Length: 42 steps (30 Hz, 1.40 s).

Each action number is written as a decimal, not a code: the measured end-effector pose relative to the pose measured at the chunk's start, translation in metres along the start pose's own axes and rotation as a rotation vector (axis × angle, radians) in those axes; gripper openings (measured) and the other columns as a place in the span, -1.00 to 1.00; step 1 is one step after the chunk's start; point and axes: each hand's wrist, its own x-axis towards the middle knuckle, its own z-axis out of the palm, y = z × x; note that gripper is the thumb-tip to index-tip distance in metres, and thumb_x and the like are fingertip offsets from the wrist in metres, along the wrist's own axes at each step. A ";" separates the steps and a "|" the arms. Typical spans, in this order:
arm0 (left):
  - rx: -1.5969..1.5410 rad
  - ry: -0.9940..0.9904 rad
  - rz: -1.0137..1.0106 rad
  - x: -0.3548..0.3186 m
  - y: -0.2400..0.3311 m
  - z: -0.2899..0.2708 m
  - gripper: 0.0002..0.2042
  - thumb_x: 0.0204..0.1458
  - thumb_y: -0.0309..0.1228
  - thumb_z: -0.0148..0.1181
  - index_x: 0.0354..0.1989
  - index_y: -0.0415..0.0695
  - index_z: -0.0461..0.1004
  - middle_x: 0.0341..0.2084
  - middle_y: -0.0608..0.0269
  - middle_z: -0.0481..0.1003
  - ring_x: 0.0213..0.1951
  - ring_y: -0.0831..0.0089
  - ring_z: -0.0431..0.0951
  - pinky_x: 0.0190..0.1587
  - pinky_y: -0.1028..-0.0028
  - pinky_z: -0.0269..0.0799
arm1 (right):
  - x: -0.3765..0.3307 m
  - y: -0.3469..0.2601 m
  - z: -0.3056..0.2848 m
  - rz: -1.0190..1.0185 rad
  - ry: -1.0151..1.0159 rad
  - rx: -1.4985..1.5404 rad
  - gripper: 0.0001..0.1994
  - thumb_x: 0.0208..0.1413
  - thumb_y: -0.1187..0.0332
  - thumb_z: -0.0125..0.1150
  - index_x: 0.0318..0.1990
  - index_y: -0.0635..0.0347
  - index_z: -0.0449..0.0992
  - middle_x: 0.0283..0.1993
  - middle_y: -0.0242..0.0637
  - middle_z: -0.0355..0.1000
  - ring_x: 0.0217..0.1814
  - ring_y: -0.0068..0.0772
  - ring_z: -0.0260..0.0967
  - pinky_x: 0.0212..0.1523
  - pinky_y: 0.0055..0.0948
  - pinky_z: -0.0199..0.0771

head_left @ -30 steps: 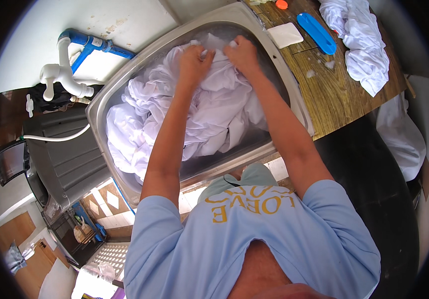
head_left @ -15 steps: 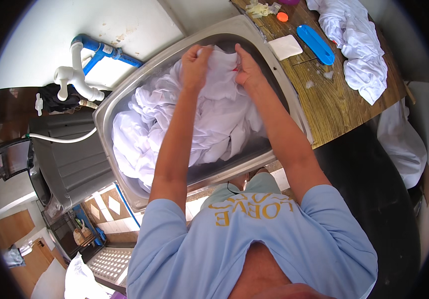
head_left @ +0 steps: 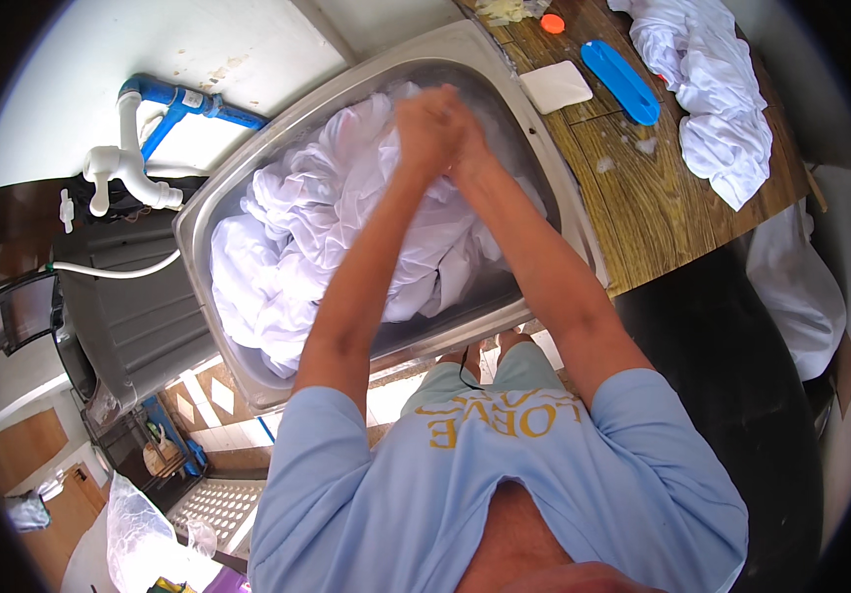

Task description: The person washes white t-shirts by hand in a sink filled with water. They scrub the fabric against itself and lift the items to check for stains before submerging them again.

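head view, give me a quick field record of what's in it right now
left hand: left hand pressed against right hand, over the basin
holding: cannot tell if cloth is gripped
basin: metal basin full of white laundry
table: wooden table to the right
on table: white cloth pile, blue flat brush-like thing, white square bar, orange cap
left side: white tap on blue pipe

no packages, labels, signs, screens

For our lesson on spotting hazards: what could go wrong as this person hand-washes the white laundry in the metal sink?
The white wet cloth fills the steel sink to its rim, so water may slop out. The left hand and right hand scrub near the far wall and might knock it.
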 end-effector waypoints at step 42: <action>0.211 -0.248 -0.329 -0.034 -0.039 -0.055 -0.70 -0.14 -0.19 0.23 -0.41 -0.22 0.49 -0.50 -0.08 0.48 -0.43 0.00 0.46 -0.34 0.17 0.34 | -0.014 -0.024 0.001 -0.426 0.183 -2.161 -0.75 -0.13 0.30 0.17 -0.41 0.34 0.36 -0.36 0.12 0.40 -0.30 0.12 0.37 -0.31 -0.20 0.36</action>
